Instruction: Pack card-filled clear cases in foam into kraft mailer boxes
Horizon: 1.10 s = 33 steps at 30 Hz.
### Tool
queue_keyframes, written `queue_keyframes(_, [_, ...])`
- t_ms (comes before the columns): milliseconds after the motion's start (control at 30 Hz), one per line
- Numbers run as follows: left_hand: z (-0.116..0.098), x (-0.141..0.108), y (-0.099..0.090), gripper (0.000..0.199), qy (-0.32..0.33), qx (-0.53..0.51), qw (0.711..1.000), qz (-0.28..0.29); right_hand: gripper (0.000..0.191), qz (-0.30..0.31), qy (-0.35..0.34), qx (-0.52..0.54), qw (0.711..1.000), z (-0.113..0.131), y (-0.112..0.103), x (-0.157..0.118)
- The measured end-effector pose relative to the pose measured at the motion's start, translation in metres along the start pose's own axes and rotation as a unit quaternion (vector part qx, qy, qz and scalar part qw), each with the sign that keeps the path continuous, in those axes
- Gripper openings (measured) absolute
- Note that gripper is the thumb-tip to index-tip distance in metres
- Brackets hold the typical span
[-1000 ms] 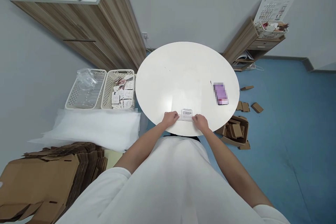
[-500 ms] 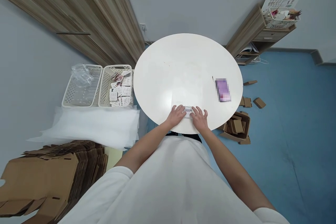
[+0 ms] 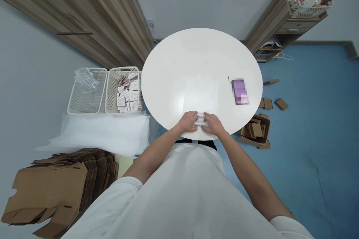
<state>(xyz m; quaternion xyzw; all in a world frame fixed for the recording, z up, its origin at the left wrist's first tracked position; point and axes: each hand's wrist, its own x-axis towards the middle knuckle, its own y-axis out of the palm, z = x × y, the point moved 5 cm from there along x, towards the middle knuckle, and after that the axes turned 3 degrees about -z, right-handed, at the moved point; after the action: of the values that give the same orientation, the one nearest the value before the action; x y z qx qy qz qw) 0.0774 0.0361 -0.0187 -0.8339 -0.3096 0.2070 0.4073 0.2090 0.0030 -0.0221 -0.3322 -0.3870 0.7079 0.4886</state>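
Note:
Between my hands, at the near edge of the white table [image 3: 165,78], is a small clear-and-white packet [image 3: 201,120] with a row of small purplish pieces faintly visible in it. My left hand [image 3: 188,121] grips its left end, fingers bent and pressed together. At the right end, my right hand [image 3: 213,124] has its thumb and fingers closed on it. The packet lies low, at the tabletop. A thin, pale translucent sheet [image 3: 200,95] stretches across the table just beyond it; whether it wraps round the packet I cannot tell.
A blurred-out purple item [image 3: 240,92] lies on the table's right side. On the left stand a basket [image 3: 105,91] of printed cards, another with clear plastic [image 3: 86,80], white foam sheets [image 3: 103,130] and flattened cardboard boxes [image 3: 50,183]. A carton [image 3: 266,130] of small boxes sits on the floor.
My fingers, earlier more spread over the packet, have closed in on its ends. The purplish pieces show less clearly now. The view has shifted slightly.

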Motion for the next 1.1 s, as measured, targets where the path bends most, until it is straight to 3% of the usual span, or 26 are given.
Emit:
queue_keyframes(133, [-0.003,-0.011,-0.002,0.033,0.007,-0.018,0.999,0.047,0.026,0.027,0.011,0.032,0.999,0.011,-0.004,-0.016])
queue_keyframes(367, [-0.002,-0.009,-0.011,0.026,-0.013,-0.039,0.998,0.054,0.021,0.02,0.039,0.076,0.996,0.015,-0.014,-0.015])
queue_keyframes(567, [0.009,0.007,-0.024,0.025,-0.07,-0.066,0.995,0.005,0.023,-0.041,0.062,0.056,0.996,0.006,-0.025,0.0])
queue_keyframes(767, [0.022,0.014,-0.02,0.023,-0.114,-0.122,0.983,0.071,0.032,-0.057,0.168,0.09,0.98,-0.009,-0.022,0.007])
queue_keyframes(900, [0.037,0.015,-0.017,0.022,-0.164,-0.17,0.97,0.05,0.034,-0.029,0.204,0.151,0.967,-0.019,-0.016,0.012])
queue_keyframes(1100, [0.061,0.009,-0.014,0.021,-0.305,-0.17,0.937,0.018,0.03,-0.028,0.272,0.212,0.938,-0.034,-0.01,0.016])
